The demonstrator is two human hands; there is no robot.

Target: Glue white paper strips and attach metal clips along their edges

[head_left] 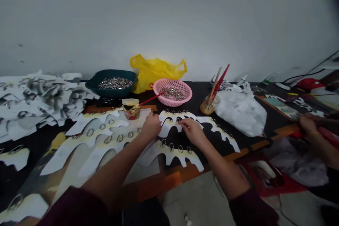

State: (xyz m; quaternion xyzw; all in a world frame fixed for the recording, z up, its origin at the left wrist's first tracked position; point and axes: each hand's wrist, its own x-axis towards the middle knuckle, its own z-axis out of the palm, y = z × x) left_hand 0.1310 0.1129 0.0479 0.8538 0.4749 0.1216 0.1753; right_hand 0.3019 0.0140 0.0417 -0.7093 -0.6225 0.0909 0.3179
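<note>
My left hand is closed at the left edge of a white scalloped piece, its fingertips pressed together there. Thumb and forefinger of my right hand pinch at an oval metal ring on the top edge of that same piece. Just behind lies another scalloped piece with metal rings along its edge. Closer to me is a scalloped piece bearing several upright rings, and to the right lies one more. Parts of the worked piece are hidden by my fingers.
Behind my hands stand a tub of yellowish paste with a red stick, a pink basket and a green basin of metal rings. A jar with brushes and a white bag sit right. Another person's hand shows far right.
</note>
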